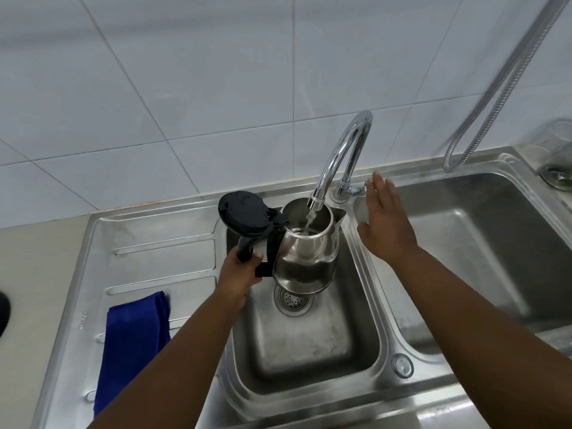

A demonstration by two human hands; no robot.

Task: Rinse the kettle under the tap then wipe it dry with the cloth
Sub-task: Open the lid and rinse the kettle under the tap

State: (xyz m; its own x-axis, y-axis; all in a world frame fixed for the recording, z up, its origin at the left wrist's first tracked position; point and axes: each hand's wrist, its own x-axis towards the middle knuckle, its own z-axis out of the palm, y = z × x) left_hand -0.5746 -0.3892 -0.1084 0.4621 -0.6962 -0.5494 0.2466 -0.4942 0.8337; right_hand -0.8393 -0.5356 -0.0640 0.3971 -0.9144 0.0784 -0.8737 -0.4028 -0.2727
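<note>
A steel kettle (306, 255) with a black lid flipped open hangs over the left sink basin (309, 345). My left hand (240, 274) grips its black handle. Water runs from the chrome tap (343, 150) straight into the kettle's open mouth. My right hand (383, 224) hovers flat with fingers spread just right of the tap base, beside the tap lever (359, 189), holding nothing. A folded blue cloth (133, 345) lies on the steel draining board at the lower left.
A second, larger basin (483, 243) lies to the right. A metal hose (495, 88) loops down from the upper right. A glass jar (557, 156) stands at the far right edge. White tiles back the sink.
</note>
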